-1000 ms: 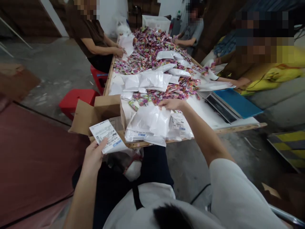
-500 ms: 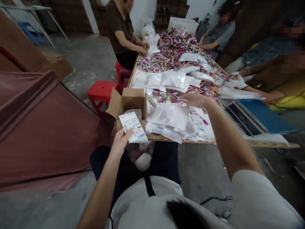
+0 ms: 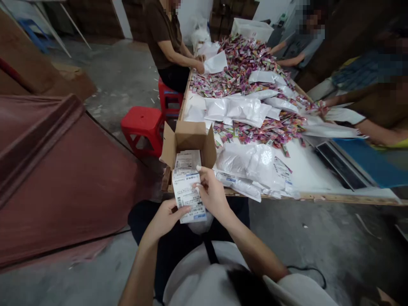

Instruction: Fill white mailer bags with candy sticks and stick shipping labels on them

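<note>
My left hand (image 3: 165,216) grips the lower edge of a printed shipping label (image 3: 188,196) held over my lap. My right hand (image 3: 210,191) has come onto the same label, fingers pinching its right side. Just beyond the label stands a small open cardboard box (image 3: 188,140) with more labels in it, at the table's near left corner. A pile of white plastic mailer bags (image 3: 251,163) lies on the table to the right of the box.
Several colourful small packets (image 3: 245,70) cover the long table (image 3: 306,168). Three other people sit along its sides handling bags. Two red stools (image 3: 143,125) stand left of the table. A scale and blue board (image 3: 357,163) lie at the right. A dark red board (image 3: 63,170) leans at left.
My right hand left the white bags on the table and came back to the label held in my left hand. The view shifted left and lower.
</note>
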A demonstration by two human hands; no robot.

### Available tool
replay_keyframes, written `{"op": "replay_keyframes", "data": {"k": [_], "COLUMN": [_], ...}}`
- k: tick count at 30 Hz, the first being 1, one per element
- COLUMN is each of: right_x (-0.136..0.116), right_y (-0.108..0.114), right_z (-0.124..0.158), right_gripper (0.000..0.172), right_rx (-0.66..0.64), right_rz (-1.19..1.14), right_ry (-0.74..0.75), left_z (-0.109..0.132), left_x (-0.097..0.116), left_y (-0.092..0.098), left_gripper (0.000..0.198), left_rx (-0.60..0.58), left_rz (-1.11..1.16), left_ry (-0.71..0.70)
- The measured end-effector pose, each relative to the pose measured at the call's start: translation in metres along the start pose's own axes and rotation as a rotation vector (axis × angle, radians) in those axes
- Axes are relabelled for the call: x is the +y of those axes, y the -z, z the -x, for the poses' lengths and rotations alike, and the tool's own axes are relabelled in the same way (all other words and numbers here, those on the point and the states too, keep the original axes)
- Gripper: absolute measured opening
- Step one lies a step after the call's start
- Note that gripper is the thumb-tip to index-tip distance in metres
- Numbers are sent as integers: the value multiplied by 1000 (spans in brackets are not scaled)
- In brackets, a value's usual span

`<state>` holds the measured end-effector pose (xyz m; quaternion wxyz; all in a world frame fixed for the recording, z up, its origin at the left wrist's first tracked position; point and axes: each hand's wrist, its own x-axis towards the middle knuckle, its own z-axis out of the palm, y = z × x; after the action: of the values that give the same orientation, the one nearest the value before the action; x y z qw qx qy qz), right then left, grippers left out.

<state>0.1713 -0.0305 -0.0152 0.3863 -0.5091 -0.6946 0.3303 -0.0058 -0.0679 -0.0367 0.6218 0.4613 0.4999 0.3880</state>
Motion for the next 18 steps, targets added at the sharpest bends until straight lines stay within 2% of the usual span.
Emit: {"op": "replay_keyframes", "data": {"k": [2,5,9,13,16,18], "right_x": [6,7,3,-3,-5,-5], "right_y": [-1,7,16,17,16,14], "right_z": [-1,7,21,25,27,27], "right_gripper": [32,27,28,25,19,25], "right_rx": [-14,-126,-126,-109,-63,8], "right_rz": [-83,-34,78,185,160,127], "right_ry": [104,306,470,491,406,320], "left_z": [-3,-12,-24,-33,-38,-41], "left_x": [5,16,27,21,15,14], "left_y": [6,7,-2,-7,-8,-9], "left_gripper": [45,63,57,53,52,50], "left_rx": [34,105,154,279,322,335], "left_rz": [115,341,375,395,408,422], "left_ry": [3,52,166,147,117,107]}}
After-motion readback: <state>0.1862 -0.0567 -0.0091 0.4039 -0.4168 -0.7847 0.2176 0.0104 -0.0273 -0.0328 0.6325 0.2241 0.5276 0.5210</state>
